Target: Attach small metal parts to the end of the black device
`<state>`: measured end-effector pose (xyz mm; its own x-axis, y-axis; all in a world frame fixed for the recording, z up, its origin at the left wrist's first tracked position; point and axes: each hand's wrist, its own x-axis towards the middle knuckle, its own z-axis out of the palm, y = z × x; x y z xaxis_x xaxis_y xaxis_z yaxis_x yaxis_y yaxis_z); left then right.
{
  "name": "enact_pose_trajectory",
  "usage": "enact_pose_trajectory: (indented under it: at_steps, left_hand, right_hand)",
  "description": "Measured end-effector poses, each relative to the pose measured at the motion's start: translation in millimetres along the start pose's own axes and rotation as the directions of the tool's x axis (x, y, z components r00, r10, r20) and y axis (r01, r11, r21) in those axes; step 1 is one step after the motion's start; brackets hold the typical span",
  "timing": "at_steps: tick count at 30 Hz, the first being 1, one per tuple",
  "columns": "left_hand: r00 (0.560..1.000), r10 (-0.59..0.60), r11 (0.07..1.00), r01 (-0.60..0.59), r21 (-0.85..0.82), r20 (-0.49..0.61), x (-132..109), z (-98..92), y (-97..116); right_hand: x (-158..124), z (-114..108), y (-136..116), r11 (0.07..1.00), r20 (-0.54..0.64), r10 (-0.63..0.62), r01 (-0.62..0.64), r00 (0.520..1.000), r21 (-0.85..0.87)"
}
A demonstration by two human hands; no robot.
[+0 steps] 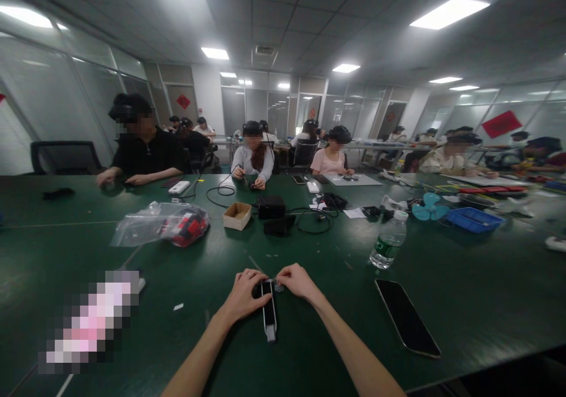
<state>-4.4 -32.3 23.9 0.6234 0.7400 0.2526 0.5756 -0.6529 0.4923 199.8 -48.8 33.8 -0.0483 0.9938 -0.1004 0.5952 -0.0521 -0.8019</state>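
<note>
In front of me on the green table lies a slim black device with pale edges (269, 311), its light grey end toward me. My left hand (247, 294) grips it from the left, thumb across its top and fingers round its far part. At the far end, on the right, my right hand (297, 281) is closed in a pinch at a small, clear or silvery piece (278, 287). The fingers partly cover that piece, and its kind is too small to make out. The two hands are close together but apart.
A phone (407, 317) and a water bottle (389, 240) stand to the right. Ahead are a small open box (237, 216), black cases (271, 207) and cables. A plastic bag with red items (183, 226) lies at left. People work across the green table (327, 344).
</note>
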Motion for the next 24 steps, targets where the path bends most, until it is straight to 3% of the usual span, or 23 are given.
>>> enact_pose_trajectory:
  at_steps: [24]
  left_hand:
    - [1.000,-0.002,1.000,0.002,-0.009,0.000,-0.5,-2.5,3.1]
  right_hand:
    - [-8.3,-6.1,-7.7,0.990,0.063,0.047,-0.055,0.997,0.130]
